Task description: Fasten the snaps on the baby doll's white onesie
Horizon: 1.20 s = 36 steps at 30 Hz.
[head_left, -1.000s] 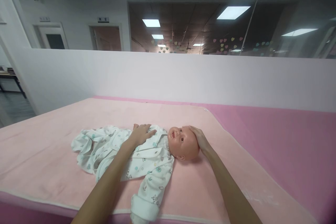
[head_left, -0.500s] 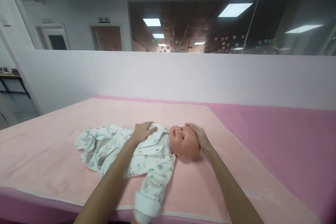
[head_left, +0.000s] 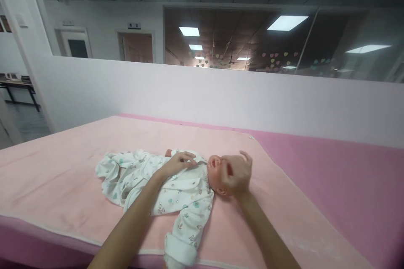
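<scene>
A person's bare forearms are reaching across a pale pink blanket, where a baby doll in a printed white sleepsuit is lying on its back, head to the right. The left hand is resting on the doll's chest, fingers bent at the collar; whether they are pinching cloth cannot be told. The right hand is covering the doll's head, fingers loosely curled and gripping nothing, with a deeper pink mattress and a white partition lying beyond.
</scene>
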### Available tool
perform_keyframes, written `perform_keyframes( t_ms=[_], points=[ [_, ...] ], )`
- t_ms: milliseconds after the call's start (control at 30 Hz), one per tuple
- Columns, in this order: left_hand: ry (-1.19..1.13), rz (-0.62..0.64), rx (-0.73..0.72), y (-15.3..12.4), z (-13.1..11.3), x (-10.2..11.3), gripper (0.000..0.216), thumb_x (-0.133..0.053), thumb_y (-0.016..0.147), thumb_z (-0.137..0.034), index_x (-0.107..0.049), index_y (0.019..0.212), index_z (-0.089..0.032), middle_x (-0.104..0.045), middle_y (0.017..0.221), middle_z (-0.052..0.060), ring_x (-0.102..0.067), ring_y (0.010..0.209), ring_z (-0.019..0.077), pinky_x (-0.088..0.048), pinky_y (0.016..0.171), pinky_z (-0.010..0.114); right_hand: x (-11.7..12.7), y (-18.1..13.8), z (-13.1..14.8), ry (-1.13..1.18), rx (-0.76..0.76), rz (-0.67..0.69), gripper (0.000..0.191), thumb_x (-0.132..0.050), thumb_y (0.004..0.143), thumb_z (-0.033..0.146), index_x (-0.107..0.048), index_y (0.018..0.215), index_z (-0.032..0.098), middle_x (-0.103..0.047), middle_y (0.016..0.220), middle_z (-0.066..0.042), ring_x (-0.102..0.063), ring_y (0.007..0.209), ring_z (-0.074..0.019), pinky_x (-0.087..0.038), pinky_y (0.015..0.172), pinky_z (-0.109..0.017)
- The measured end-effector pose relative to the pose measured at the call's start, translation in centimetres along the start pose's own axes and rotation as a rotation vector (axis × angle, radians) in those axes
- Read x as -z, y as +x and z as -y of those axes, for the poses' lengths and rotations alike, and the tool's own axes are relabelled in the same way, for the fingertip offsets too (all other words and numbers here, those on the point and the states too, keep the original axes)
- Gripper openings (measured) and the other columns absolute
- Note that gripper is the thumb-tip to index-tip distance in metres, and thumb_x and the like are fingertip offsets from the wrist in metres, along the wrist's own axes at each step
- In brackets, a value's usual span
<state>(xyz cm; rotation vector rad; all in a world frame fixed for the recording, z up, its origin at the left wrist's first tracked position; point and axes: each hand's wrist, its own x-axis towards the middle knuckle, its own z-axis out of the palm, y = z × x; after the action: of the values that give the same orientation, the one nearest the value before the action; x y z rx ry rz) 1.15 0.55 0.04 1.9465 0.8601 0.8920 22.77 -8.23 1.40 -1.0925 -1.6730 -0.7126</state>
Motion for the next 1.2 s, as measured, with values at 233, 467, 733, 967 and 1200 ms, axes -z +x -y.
perform_keyframes(
  t_ms=[233,467,733,967,1200],
  points=[
    [-0.398,-0.286,0.110,0.6,1.4,0.9,0.044,-0.068,0.061,-0.044,-0.069,0.092,-0.013,-0.067,0.100,0.009,-0.056,0.100,0.0236,-0.042,0.089,0.033,-3.2,1.6,5.3,-0.213,0.269,0.556,0.020,-0.040,0.082,0.017,-0.056,0.070,0.019,-0.060,0.070,-0.005,-0.051,0.070,-0.0164,-0.024,0.089,-0.040],
    [-0.477,-0.287,0.152,0.9,1.9,0.8,0.049,-0.069,0.061,-0.042,-0.066,0.100,-0.013,-0.068,0.094,0.009,-0.060,0.083,0.0184,-0.045,0.076,0.027,-5.8,3.9,5.9,-0.343,0.166,0.772,0.019,-0.042,0.078,0.006,-0.056,0.082,0.018,-0.062,0.072,-0.006,-0.056,0.070,-0.0189,-0.028,0.071,-0.033],
    [-0.214,-0.276,0.021,1.0,2.0,0.3,0.037,-0.055,0.072,-0.042,-0.065,0.093,-0.013,-0.064,0.067,0.002,-0.054,0.063,0.0126,-0.040,0.060,0.023,-3.5,3.7,6.3,-0.287,0.107,0.683,0.021,-0.043,0.073,0.000,-0.054,0.072,0.017,-0.061,0.071,-0.005,-0.054,0.069,-0.0180,-0.031,0.068,-0.031],
    [-0.270,-0.178,0.019,-0.1,0.4,-0.2,0.061,-0.067,0.063,-0.035,-0.048,0.118,-0.017,-0.066,0.077,0.004,-0.053,0.059,0.0103,-0.039,0.057,0.021,3.8,5.7,4.0,0.230,-0.376,0.181,0.020,-0.046,0.081,0.031,-0.062,0.081,0.020,-0.065,0.082,-0.004,-0.057,0.079,-0.0183,-0.042,0.072,-0.031],
    [-0.732,-0.169,-0.075,-0.5,0.4,0.7,0.040,-0.075,0.056,-0.029,-0.065,0.092,-0.014,-0.066,0.071,0.005,-0.057,0.066,0.0122,-0.043,0.070,0.028,3.7,5.8,4.0,0.601,-0.689,0.176,0.021,-0.059,0.069,0.037,-0.065,0.076,0.019,-0.067,0.082,-0.005,-0.061,0.079,-0.0193,-0.048,0.072,-0.030]
  ],
)
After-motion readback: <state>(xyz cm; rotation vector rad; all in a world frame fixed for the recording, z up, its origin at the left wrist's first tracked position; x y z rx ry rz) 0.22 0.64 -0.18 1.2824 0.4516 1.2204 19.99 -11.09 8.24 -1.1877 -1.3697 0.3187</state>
